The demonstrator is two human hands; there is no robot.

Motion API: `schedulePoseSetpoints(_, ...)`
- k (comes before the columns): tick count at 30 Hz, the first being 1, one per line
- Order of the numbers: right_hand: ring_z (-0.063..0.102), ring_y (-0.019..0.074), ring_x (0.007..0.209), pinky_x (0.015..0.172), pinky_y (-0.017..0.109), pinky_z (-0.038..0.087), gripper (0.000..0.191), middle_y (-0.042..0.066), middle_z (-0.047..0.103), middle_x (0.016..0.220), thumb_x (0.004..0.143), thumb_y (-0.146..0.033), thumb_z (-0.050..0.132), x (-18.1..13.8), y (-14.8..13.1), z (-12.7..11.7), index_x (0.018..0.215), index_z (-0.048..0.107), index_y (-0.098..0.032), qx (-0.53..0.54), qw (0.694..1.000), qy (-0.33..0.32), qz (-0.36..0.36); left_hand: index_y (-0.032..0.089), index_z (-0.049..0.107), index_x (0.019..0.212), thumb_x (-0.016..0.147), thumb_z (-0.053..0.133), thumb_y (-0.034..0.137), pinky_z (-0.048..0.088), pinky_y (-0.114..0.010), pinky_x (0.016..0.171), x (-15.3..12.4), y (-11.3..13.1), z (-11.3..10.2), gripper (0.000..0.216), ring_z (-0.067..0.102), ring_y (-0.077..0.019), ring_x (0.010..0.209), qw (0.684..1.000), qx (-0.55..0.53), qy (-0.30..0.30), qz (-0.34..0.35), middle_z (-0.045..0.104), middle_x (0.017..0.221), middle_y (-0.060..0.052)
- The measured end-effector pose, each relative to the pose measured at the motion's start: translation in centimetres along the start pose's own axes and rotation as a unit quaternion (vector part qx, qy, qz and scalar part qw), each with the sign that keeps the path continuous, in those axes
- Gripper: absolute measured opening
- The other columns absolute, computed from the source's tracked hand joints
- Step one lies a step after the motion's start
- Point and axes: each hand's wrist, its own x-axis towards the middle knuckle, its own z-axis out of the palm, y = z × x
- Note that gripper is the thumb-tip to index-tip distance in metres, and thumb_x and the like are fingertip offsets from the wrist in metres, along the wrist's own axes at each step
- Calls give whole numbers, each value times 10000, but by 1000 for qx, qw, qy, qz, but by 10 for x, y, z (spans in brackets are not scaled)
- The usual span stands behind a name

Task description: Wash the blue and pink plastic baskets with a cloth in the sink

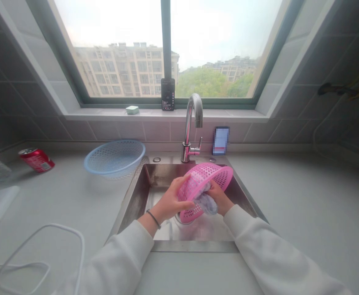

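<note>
A pink perforated basket (210, 177) is held tilted on its side over the steel sink (142, 192). My left hand (170, 201) grips the basket's left rim, fingers wrapped round its outside. My right hand (218, 198) is inside the basket's opening, fingers closed on a pale grey-blue cloth (206, 201) pressed against the basket's inner wall. Both arms wear white sleeves. A thin dark band sits on my left wrist.
A chrome faucet (193, 123) stands behind the sink. A blue perforated basket (115, 157) sits on the counter to the left, with a red can (37, 159) lying further left. A white cable (37, 254) loops at the front left. A phone (168, 94) leans on the windowsill.
</note>
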Motion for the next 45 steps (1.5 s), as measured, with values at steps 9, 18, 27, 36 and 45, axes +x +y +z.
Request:
schedulePoseSetpoints(9, 714, 293, 909, 892, 476, 561, 357, 44, 775, 942, 613, -209, 804, 2, 3, -4, 958, 713, -209, 3, 1000, 0, -1, 281, 447, 1509, 675, 872, 491, 299, -525, 1198, 0, 2, -1, 958, 404, -378, 1401, 1000, -1, -7, -2, 408, 1504, -120)
schedulePoseSetpoints(18, 712, 289, 958, 909, 468, 556, 405, 46, 767, 1023, 700, -332, 765, 4, -4, -10, 1089, 686, -255, 65, 997, 36, -24, 287, 484, 1481, 706, 850, 402, 359, -522, 1160, 0, 6, -2, 865, 442, -367, 1368, 1000, -6, -2, -1, 441, 1484, -113)
schedulePoseSetpoints(27, 697, 274, 876, 882, 457, 543, 267, 60, 772, 929, 638, -228, 764, -11, -10, 9, 901, 727, -198, -121, 989, -81, -17, 272, 441, 1519, 715, 826, 540, 234, -518, 1239, 0, 0, -1, 931, 338, -381, 1454, 1000, 2, -17, 12, 393, 1546, -115)
schedulePoseSetpoints(36, 697, 255, 782, 764, 426, 567, 330, 27, 753, 825, 611, -252, 794, 1, -5, -4, 922, 691, -216, -11, 1000, 20, -16, 306, 481, 1495, 749, 799, 574, 269, -526, 1220, 1, -4, -3, 854, 391, -371, 1419, 1000, -28, -9, -8, 418, 1506, -104)
schedulePoseSetpoints(45, 701, 278, 865, 852, 451, 557, 280, 45, 768, 900, 637, -232, 776, -8, -9, 9, 911, 720, -210, -86, 994, -72, 4, 312, 427, 1528, 725, 787, 641, 271, -502, 1229, -1, 1, -1, 939, 326, -392, 1466, 999, -27, -3, 16, 361, 1579, -89)
